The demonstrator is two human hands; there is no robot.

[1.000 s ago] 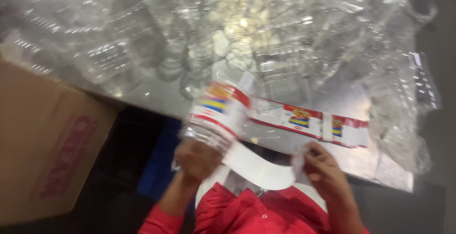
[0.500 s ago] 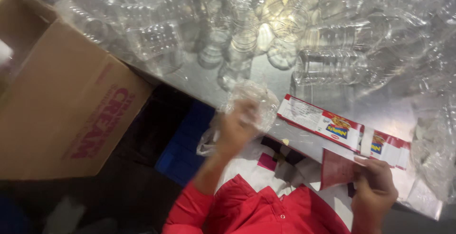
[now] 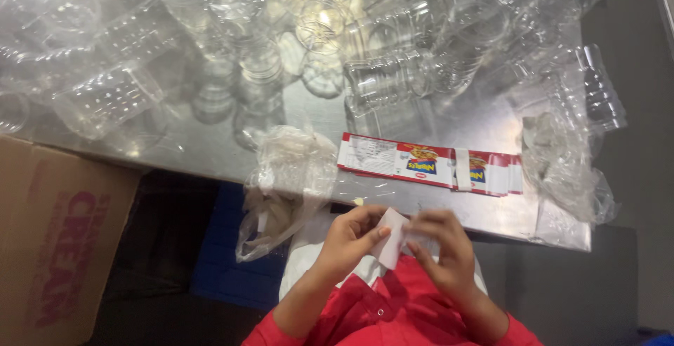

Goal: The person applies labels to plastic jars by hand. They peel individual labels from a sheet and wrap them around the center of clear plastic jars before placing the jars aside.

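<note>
A single cardboard box [image 3: 60, 248] stood at far left, one crumpled plastic bag [image 3: 284, 184] overhung the steel table [image 3: 449, 118]. The left hand [image 3: 351, 237] and right hand [image 3: 439, 244], fingers curled, pinched one white label strip [image 3: 390, 237] between them near the chest. Beyond lay perhaps two red label stacks [image 3: 428, 165].

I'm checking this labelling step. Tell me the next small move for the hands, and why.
Probably peel the white label open. Both the left hand and the right hand pinch it close to the body, below the steel table's edge, and no clear jar is in hand, so the label likely needs readying before a jar is picked up.
</note>
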